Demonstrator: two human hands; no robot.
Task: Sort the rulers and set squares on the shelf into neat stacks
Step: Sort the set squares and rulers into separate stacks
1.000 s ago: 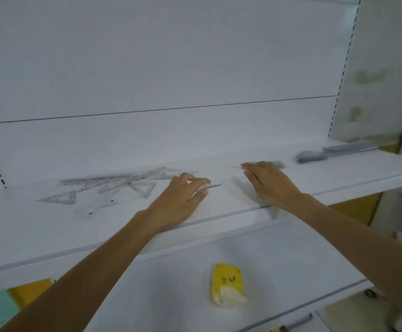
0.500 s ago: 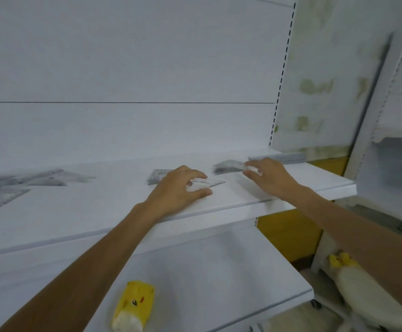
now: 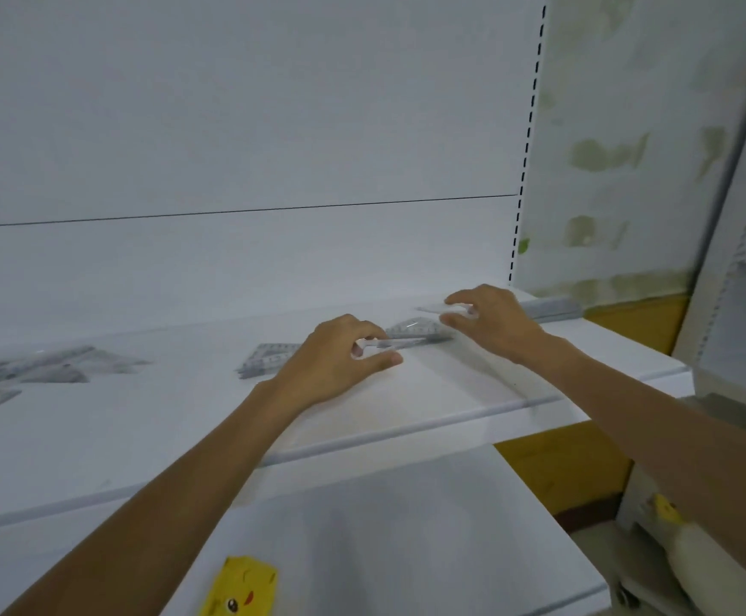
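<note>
A white shelf [image 3: 406, 406] against a pale back panel; on it the left hand [image 3: 340, 362] is curled, thumb and fingertips pinching a clear set square [image 3: 415, 331]; just right of that hand, the right hand [image 3: 491, 322] pinches a thin clear strip [image 3: 438, 309], too blurred to name; just left of it lies another set square [image 3: 269, 355]; far left of it, a blurred scattered pile [image 3: 29, 371]; farthest right, stacked rulers [image 3: 549, 309].

Blurry ruler pile [image 3: 38, 371] at left edge

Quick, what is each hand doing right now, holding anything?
Left hand: pinches a clear set square.
Right hand: pinches a thin clear piece; ruler or set square, cannot tell.
</note>
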